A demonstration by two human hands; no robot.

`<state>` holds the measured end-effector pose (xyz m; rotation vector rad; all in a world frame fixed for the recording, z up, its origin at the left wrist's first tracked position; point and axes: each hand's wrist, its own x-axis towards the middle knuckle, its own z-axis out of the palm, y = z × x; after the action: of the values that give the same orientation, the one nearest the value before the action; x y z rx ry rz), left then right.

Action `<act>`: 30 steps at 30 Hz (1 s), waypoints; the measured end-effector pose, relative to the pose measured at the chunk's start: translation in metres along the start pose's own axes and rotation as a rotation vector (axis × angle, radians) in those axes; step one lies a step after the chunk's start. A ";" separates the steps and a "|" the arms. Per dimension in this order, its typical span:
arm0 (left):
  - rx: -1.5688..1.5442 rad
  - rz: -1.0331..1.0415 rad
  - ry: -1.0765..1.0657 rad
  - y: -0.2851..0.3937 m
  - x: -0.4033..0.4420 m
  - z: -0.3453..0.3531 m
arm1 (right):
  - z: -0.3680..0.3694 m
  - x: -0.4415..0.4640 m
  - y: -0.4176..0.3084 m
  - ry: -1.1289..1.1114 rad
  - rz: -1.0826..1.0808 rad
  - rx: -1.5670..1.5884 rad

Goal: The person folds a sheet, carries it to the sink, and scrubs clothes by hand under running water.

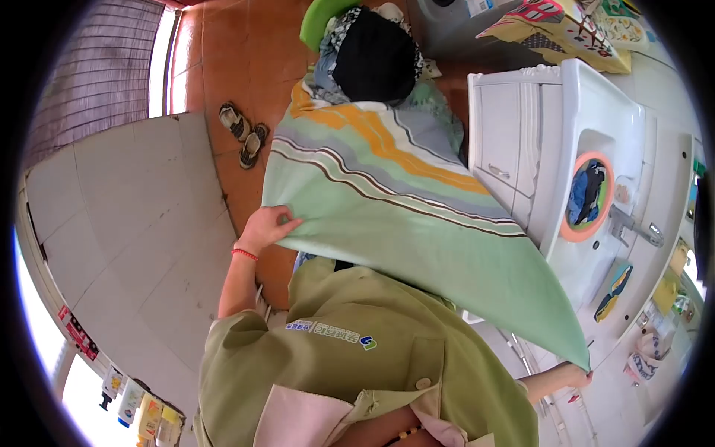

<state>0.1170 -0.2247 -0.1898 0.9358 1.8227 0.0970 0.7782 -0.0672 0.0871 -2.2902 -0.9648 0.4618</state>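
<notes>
A large light green cloth (417, 246) with orange, grey, white and dark brown stripes is stretched across in front of my body; it looks like a bed sheet. My left hand (267, 227), with a red bracelet at the wrist, pinches its near left edge. Out to the far right, my right hand (572, 375) grips another corner of it, and those fingers show only in part. The cloth's far end rests against a heap of laundry (328, 71) with a black piece (375, 56) on top. Whatever holds the heap is mostly hidden.
On the right, a white sink (633, 127) over a cabinet (503, 127) holds a pink basin (570, 231) of clothes beside a faucet (633, 227). Shoes (244, 134) lie on the orange tiled floor (223, 45). Bottles (138, 406) stand at lower left; a patterned box (558, 33) is upper right.
</notes>
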 end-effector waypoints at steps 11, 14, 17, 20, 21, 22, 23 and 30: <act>-0.090 0.068 -0.052 -0.060 -0.004 0.022 | 0.001 -0.046 0.029 -0.046 0.034 -0.152; -0.191 0.027 -0.033 -0.062 -0.009 0.017 | -0.008 -0.053 0.039 -0.051 0.049 -0.202; -0.268 0.184 0.055 -0.082 -0.006 0.022 | -0.013 -0.059 0.047 -0.058 0.060 -0.254; -0.417 0.177 0.045 -0.086 -0.011 0.026 | -0.015 -0.062 0.057 -0.076 0.077 -0.301; -0.442 0.201 0.037 -0.089 -0.012 0.029 | -0.014 -0.061 0.060 -0.084 0.086 -0.322; -0.467 0.225 0.031 -0.092 -0.014 0.030 | -0.015 -0.061 0.063 -0.094 0.085 -0.335; -0.486 0.178 0.014 -0.093 -0.015 0.031 | -0.015 -0.060 0.066 -0.098 0.096 -0.347; -0.612 -0.009 0.041 -0.076 -0.018 0.031 | -0.010 -0.055 0.082 -0.182 0.102 -0.480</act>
<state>0.1030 -0.2991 -0.2258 0.4911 1.6814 0.6333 0.7890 -0.1568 0.0456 -2.7748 -1.1493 0.5343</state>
